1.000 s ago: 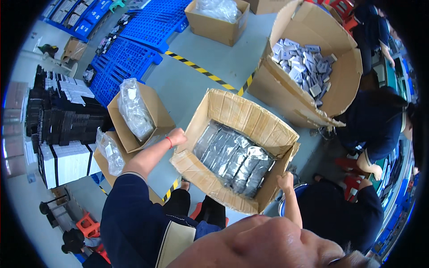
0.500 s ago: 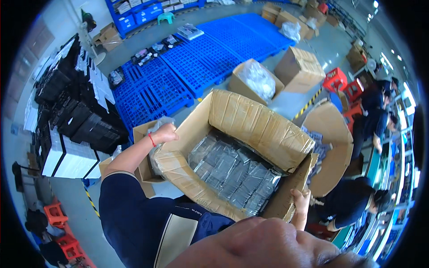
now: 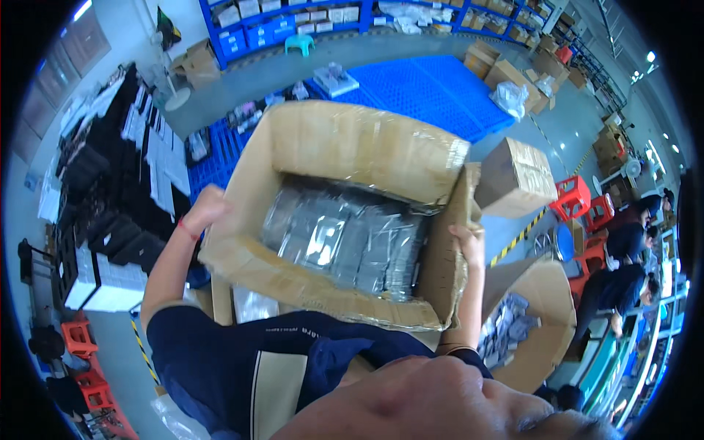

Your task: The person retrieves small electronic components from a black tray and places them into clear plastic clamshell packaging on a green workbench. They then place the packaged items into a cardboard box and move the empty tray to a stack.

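Note:
An open brown cardboard box (image 3: 367, 143) is held up in front of my body, its upper walls creased and taped. Inside lie several grey, flat pieces in clear plastic wrap (image 3: 345, 235). My left hand (image 3: 210, 207), with a red string on its wrist, is closed on the box's left edge. On the other side my right hand (image 3: 467, 243) grips the top of the right wall, fingers curled over it. The underside of the box is hidden.
Blue plastic pallets (image 3: 433, 88) lie beyond the box. A large carton of grey parts (image 3: 510, 326) stands at the right, a closed carton (image 3: 517, 176) behind it. Black and white stacks (image 3: 110, 205) rise at the left. Several people (image 3: 620, 286) sit along the right-hand benches.
The box has moved left with both my hands still on it and is turned somewhat. My view has shifted, with more shelving showing at the back.

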The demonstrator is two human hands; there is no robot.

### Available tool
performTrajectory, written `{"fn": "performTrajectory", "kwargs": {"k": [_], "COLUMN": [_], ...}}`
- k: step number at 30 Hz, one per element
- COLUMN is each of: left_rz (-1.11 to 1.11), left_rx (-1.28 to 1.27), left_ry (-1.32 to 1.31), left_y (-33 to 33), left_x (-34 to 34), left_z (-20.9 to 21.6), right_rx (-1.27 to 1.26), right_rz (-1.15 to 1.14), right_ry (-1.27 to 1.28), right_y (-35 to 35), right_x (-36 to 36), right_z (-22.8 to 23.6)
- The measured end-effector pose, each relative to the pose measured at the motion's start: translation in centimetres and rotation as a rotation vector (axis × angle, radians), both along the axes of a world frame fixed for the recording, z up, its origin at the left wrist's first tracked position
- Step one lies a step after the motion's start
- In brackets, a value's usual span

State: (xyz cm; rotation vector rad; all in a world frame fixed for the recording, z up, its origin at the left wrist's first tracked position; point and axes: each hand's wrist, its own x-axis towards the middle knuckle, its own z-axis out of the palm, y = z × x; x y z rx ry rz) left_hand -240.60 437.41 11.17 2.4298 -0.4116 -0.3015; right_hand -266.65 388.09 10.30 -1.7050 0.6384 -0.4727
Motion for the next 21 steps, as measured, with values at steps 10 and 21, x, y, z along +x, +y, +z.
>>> {"fn": "performTrajectory", "kwargs": {"k": [10, 21], "left_rz": [0.42, 0.658], "left_rx": [-0.153, -0.207], "left_ry": [-0.007, -0.003], "left_y": [-2.0, -9.1], "left_x": [9.6, 32.7], "left_z": [7.6, 10.3], "right_rx": [0.007, 0.192], "right_rz": [0.588, 0.854], "right_ry": [-0.19, -0.167], "right_y": [-7.7, -12.1], "right_x": [39.5, 70.3], "right_z": [8.2, 10.1]}}
